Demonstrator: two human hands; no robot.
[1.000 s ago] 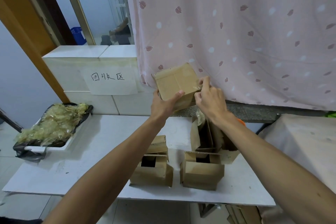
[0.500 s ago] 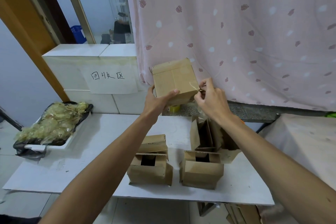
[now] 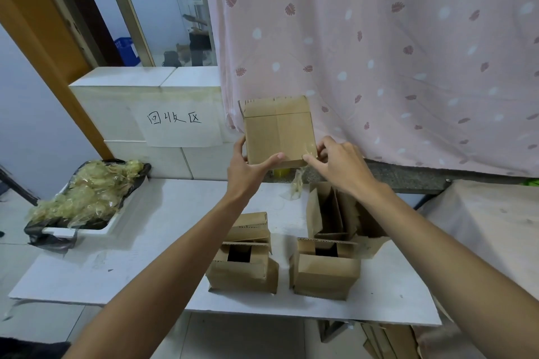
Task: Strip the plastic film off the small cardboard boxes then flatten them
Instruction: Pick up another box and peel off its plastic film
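Observation:
I hold a small brown cardboard box [image 3: 278,131] up in front of the pink curtain, its broad face toward me. My left hand [image 3: 248,165] grips its lower left corner, thumb across the bottom edge. My right hand [image 3: 335,163] is at the lower right corner, fingertips pinching at a strip of clear film [image 3: 309,148] there. On the white table [image 3: 140,245] below stand two open boxes, one [image 3: 243,267] on the left and one [image 3: 325,268] on the right. More box pieces [image 3: 329,210] lie behind them.
A black-lined tray [image 3: 87,198] heaped with stripped yellowish film sits at the table's left end. White foam blocks with a handwritten paper sign [image 3: 175,119] stand behind. A scrap of film [image 3: 296,186] lies near the back ledge. Flattened cardboard [image 3: 388,338] sits under the table's right side.
The box has turned more upright and squarer to me. My right hand has shifted from the box's right edge down to its lower right corner.

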